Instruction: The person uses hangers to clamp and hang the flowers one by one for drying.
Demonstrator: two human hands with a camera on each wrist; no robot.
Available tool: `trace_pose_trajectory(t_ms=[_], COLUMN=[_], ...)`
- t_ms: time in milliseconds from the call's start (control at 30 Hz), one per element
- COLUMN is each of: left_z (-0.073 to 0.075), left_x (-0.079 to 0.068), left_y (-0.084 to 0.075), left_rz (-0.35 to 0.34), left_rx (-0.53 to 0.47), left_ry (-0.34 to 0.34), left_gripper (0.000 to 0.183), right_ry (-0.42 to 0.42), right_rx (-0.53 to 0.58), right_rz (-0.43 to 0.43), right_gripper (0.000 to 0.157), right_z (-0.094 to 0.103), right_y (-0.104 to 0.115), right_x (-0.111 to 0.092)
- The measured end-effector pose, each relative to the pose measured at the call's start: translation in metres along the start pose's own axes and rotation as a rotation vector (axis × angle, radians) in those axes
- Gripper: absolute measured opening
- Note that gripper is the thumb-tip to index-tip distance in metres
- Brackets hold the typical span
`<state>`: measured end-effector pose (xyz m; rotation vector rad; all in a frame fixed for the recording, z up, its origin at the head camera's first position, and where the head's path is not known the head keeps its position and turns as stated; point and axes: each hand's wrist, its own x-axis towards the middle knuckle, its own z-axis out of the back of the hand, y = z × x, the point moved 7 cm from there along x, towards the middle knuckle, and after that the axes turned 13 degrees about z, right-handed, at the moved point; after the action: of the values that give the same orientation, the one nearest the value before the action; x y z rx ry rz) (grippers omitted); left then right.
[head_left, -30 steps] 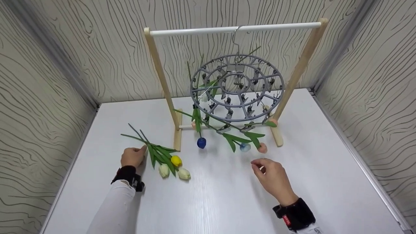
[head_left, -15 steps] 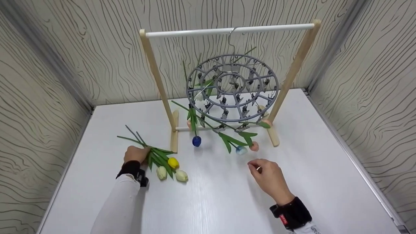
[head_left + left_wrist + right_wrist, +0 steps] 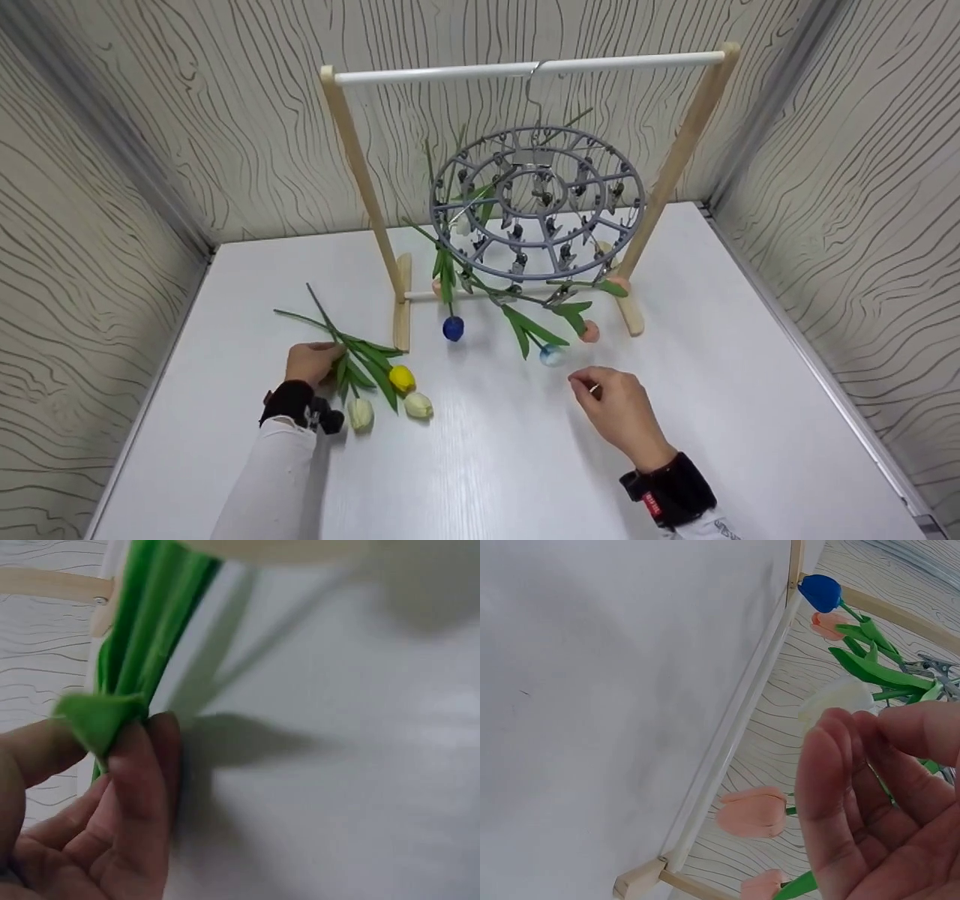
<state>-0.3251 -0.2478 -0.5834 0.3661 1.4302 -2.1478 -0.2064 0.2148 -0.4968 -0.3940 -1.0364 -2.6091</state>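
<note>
My left hand (image 3: 309,364) pinches the stem of a cream tulip (image 3: 360,415) at the left of the table. Thumb and fingers close round its green stem and leaf (image 3: 97,720) in the left wrist view. A yellow tulip (image 3: 403,379) and another cream tulip (image 3: 418,406) lie just right of it, their stems crossing. My right hand (image 3: 622,409) hovers over the table at right, fingers loosely curled, thumb near the fingertips, holding nothing. In front of it hang a pale blue tulip (image 3: 552,355) and a peach tulip (image 3: 590,331).
A round grey clip hanger (image 3: 517,272) hangs by its hook from the white bar (image 3: 442,73) of a wooden stand (image 3: 360,172). Its clips hold several tulips, including a blue one (image 3: 453,328). Patterned walls (image 3: 247,135) enclose the white table (image 3: 465,480) at the back and sides.
My left hand has reached in to the stems and gripped one. The cream tulip at left has shifted left and nearer, apart from the other two. The right hand stays nearly still.
</note>
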Motion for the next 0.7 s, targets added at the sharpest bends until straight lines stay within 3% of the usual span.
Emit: trace_pose_trajectory(t_ms=[167, 367, 533, 700], left_z=[-0.005, -0.001, 0.002, 0.001], left_x=[-0.005, -0.027, -0.049, -0.056], left_y=[0.003, -0.015, -0.038, -0.043], left_rz=[0.053, -0.008, -0.084, -0.072], left_rx=[-0.141, -0.224, -0.185, -0.09], left_ry=[0.1, 0.088, 0.098, 0.097], left_gripper=[0.052, 0.034, 0.034, 0.038], right_ry=[-0.001, 0.006, 0.02, 0.025], right_rx=[-0.004, -0.004, -0.003, -0.004], right_rz=[-0.004, 0.006, 0.023, -0.003], right_gripper=[0.006, 0.007, 0.007, 0.007], right_z=[-0.001, -0.001, 0.002, 0.008], right_y=[-0.001, 0.001, 0.005, 0.005], right_x=[0.0, 0.0, 0.002, 0.0])
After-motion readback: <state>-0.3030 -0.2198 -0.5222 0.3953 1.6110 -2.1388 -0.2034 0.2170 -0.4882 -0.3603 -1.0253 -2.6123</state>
